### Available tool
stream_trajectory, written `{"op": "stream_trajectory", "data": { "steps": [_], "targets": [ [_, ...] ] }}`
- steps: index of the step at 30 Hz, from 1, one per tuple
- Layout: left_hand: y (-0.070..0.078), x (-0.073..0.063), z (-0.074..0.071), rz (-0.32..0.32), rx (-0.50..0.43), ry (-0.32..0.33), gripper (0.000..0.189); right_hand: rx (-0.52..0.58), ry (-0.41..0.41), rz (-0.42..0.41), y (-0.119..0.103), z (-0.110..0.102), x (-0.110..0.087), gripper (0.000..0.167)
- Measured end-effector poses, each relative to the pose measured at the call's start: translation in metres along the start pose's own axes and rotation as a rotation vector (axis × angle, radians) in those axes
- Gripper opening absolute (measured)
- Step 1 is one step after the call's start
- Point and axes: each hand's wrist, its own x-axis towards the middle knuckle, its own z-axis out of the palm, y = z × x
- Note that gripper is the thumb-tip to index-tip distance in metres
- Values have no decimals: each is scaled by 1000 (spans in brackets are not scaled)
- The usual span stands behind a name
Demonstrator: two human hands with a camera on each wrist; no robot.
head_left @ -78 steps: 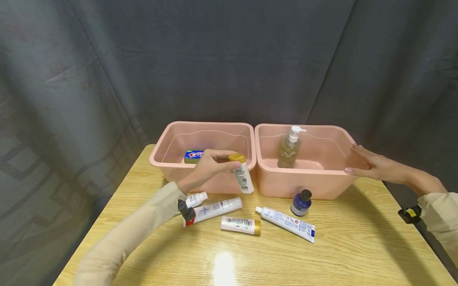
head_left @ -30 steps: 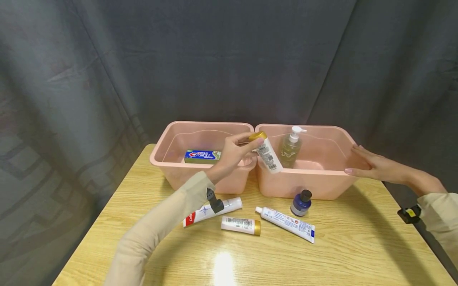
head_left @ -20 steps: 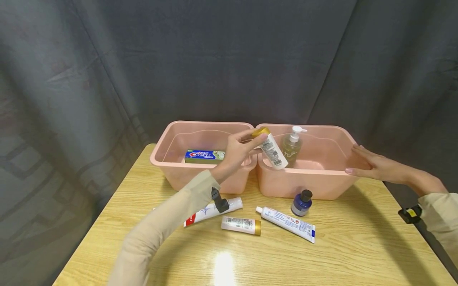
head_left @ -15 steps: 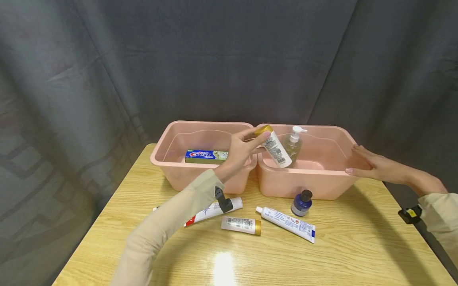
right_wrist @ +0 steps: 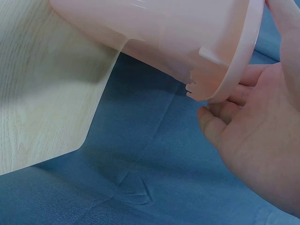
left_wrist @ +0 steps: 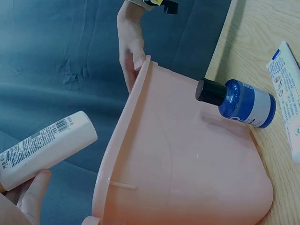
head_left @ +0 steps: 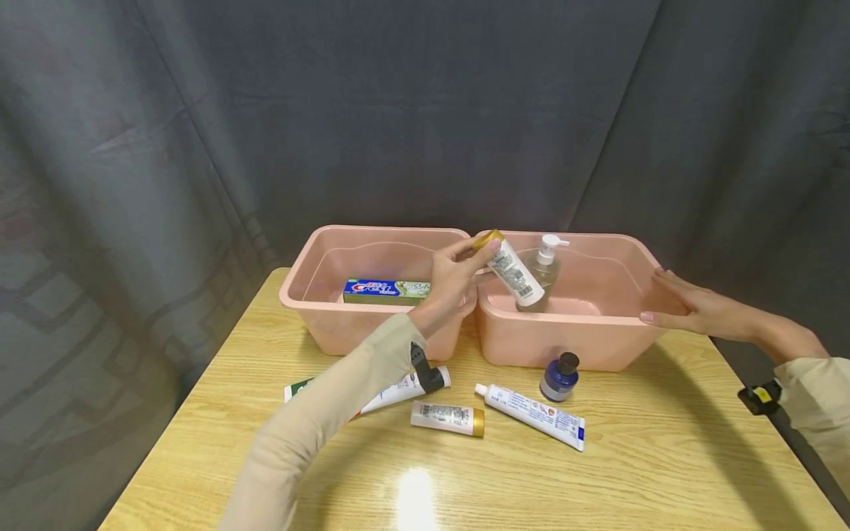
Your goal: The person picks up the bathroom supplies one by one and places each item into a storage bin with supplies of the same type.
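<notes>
My left hand (head_left: 451,280) holds a white bottle with a gold cap (head_left: 516,276) by its cap end. The bottle is tilted, its base pointing down and right, over the left part of the right pink bin (head_left: 571,343). It overlaps a clear pump bottle (head_left: 546,267) standing in that bin. In the left wrist view, the printed back of the white bottle (left_wrist: 51,143) shows above my thumb. My right hand (head_left: 720,310) grips the right bin's front right corner. The right wrist view shows fingers (right_wrist: 225,112) bent at the outside of the rim.
The left pink bin (head_left: 332,317) holds a Crest toothpaste box (head_left: 385,290). On the table (head_left: 531,494) lie a second gold-capped bottle (head_left: 446,418), a white toothpaste tube (head_left: 531,414) and other tubes partly under my left sleeve. A small blue bottle (head_left: 558,377) stands before the right bin.
My left hand has carried the white bottle rightward and up, from before the left bin to over the right one, tilting it more. The right hand has stayed at the bin corner.
</notes>
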Motion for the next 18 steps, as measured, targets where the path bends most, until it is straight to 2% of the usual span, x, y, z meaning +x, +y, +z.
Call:
{"op": "stream_trajectory", "data": {
  "steps": [3, 7, 10, 18],
  "targets": [
    [0, -1, 6, 4, -44, 36, 29, -3, 1, -4, 0, 0, 0, 97],
    [8, -6, 16, -18, -67, 92, 28, 2, 2, -9, 1, 1, 0, 97],
    [8, -6, 18, -46, -50, 114, 29, 10, 1, -15, 1, 0, -1, 97],
    [5, -4, 21, -71, 18, 163, 30, 12, -4, -16, 2, -1, -1, 98]
  ]
}}
